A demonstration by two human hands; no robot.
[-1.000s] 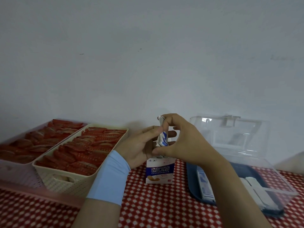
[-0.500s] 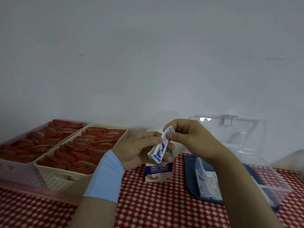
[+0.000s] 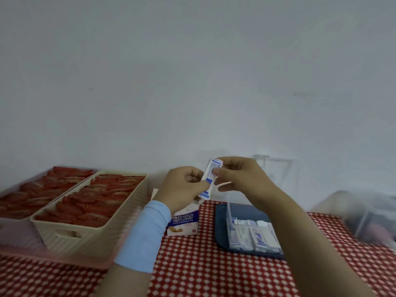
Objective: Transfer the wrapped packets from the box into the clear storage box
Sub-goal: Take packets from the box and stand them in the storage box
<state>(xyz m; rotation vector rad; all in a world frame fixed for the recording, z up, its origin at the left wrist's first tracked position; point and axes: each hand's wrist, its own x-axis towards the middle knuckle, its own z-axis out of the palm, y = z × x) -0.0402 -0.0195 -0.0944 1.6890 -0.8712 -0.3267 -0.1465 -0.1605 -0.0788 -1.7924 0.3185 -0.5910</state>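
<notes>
Blue-printed packet [image 3: 210, 179], pinched by left hand [image 3: 184, 189] and right hand [image 3: 243, 176], now stands steeper.

It was probably a home: a red checked tablecloth [image 3: 214, 271] against a plain white wall [image 3: 192, 82], with plastic baskets [image 3: 90, 236] of red packets [image 3: 96, 200].

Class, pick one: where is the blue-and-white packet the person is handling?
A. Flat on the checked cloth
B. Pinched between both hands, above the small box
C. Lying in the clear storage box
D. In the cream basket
B: the left hand and the right hand both pinch the packet, which is up in the air above the small box.
</notes>
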